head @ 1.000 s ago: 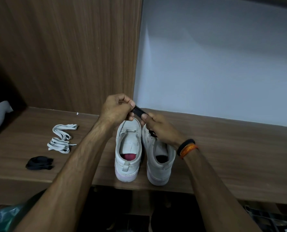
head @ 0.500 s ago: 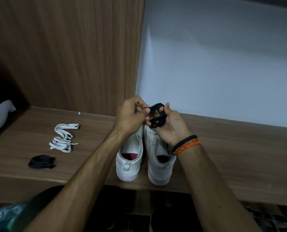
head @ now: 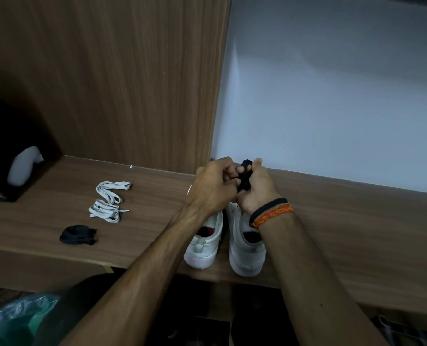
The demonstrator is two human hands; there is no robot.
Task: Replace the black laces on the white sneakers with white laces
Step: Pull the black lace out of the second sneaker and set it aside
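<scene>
Both hands meet above the toes of the sneakers, which stand side by side at the desk edge, heels toward the person. The right hand has its fingers curled round a bunched black lace, while the left hand pinches the same lace from the other side. The hold looks meant to gather the lace into a compact bundle so it will not tangle. Well to the left of the fingers lie the white laces, folded and within reach for threading. Just nearer than those lies a black bundle, probably the other shoe's lace, set apart to keep old from new.
</scene>
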